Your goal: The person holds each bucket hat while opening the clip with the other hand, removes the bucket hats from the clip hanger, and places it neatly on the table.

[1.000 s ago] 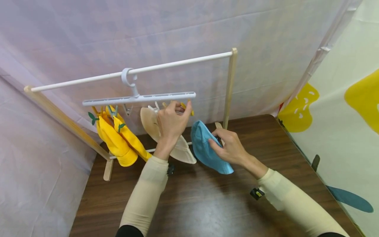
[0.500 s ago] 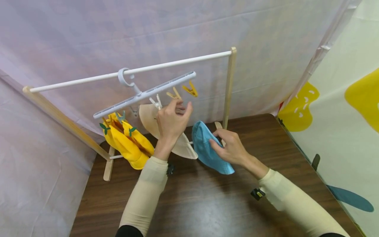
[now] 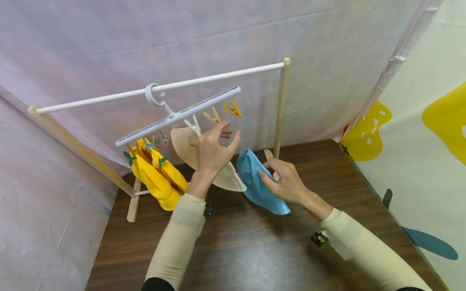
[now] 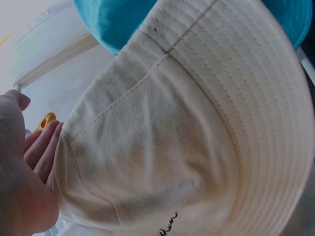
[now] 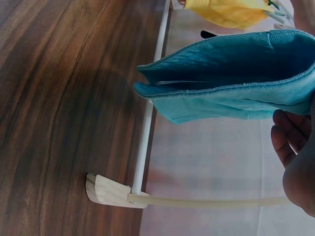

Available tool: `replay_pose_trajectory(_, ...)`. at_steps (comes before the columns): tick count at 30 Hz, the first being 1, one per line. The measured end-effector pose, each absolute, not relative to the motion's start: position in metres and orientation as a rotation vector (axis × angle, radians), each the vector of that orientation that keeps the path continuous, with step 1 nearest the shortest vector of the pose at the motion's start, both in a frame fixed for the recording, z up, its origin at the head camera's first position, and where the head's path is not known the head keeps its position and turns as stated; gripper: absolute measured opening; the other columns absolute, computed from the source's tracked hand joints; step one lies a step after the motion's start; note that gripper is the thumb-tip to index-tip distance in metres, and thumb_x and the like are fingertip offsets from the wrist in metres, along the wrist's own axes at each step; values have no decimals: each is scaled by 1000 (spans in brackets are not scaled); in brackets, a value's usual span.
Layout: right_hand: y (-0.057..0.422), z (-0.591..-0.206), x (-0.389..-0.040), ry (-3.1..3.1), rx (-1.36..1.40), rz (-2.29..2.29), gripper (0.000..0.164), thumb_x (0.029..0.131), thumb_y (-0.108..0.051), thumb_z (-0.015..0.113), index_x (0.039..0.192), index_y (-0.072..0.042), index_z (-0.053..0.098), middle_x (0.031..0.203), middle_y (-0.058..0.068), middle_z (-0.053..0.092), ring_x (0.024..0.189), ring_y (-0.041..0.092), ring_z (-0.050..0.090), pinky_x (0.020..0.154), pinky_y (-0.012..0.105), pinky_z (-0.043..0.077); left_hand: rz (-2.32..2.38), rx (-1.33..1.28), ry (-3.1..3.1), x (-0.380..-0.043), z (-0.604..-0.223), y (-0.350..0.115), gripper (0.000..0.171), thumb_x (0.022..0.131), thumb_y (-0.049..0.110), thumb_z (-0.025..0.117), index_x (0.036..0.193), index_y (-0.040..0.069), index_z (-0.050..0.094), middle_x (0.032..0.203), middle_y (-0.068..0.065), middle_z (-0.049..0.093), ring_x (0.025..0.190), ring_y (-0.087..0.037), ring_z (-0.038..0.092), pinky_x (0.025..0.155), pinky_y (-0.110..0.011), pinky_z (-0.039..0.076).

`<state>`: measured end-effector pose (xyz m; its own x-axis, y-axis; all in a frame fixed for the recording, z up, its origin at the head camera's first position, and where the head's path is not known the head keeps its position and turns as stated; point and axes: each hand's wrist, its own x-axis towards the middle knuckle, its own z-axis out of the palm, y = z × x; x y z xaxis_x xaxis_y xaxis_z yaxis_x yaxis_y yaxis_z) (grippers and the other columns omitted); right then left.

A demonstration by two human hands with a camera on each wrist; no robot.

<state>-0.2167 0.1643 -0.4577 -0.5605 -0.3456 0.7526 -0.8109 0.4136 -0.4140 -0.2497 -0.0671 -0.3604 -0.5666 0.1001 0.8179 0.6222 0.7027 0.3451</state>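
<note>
My right hand (image 3: 285,182) pinches a light-blue bucket hat (image 3: 256,184), its brim hanging down toward the right. In the right wrist view that hat (image 5: 231,105) shows its open underside. My left hand (image 3: 214,151) is beside a cream bucket hat (image 3: 227,178), thumb and fingers apart with nothing between them. In the left wrist view its fingers lie against the crown of the cream hat (image 4: 142,132). A white clip (image 3: 193,125) is at this hat's top. To its right, a pale-yellow clip (image 3: 212,116) and a yellow clip (image 3: 234,109) hang from the tilted hanger (image 3: 204,106).
Two yellow hats (image 3: 158,180) with green leaf tabs hang from clips at the hanger's lower left end. The hanger's hook circles the white rail (image 3: 218,76) of a wooden-legged rack, which stands on a brown table (image 3: 247,250) near a pale curtain.
My left hand has come off the yellow clip at the hanger's right end and lowered slightly. That end has swung up and the left end, with the yellow hats, has dropped.
</note>
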Motion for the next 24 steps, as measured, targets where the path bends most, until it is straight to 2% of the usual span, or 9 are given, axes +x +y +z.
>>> replay_pose_trajectory(7,165,-457,-216,-2076,983,1051,4,86,-7,73,89,-8,70,82,-1,70,74,9,65,64,37,56,-792,-687,-2062,-251,-364,-70,33,93,31,72,116,8,73,96,-8,82,82,-19,78,64,-31,61)
replay_pose_trajectory(10,166,-457,-215,-2075,984,1038,4,87,-8,73,89,-8,70,81,-2,69,74,8,64,64,33,56,-767,-725,-2066,-251,-365,-72,35,92,30,73,118,8,73,100,-8,81,86,-19,78,68,-31,61)
replay_pose_trajectory(17,169,-456,-213,-2083,987,1040,4,87,-8,73,89,-9,70,81,-3,67,73,6,62,63,31,54,-730,-813,-2091,-250,-366,-76,38,92,31,73,122,7,73,115,-9,79,103,-22,76,92,-32,60)
replay_pose_trajectory(24,173,-453,-210,-2066,1006,1042,6,86,-6,73,88,-10,70,80,-6,66,69,4,57,62,22,48,-698,-843,-2055,-248,-366,-81,39,91,30,73,122,6,73,122,-11,76,112,-26,72,103,-35,57)
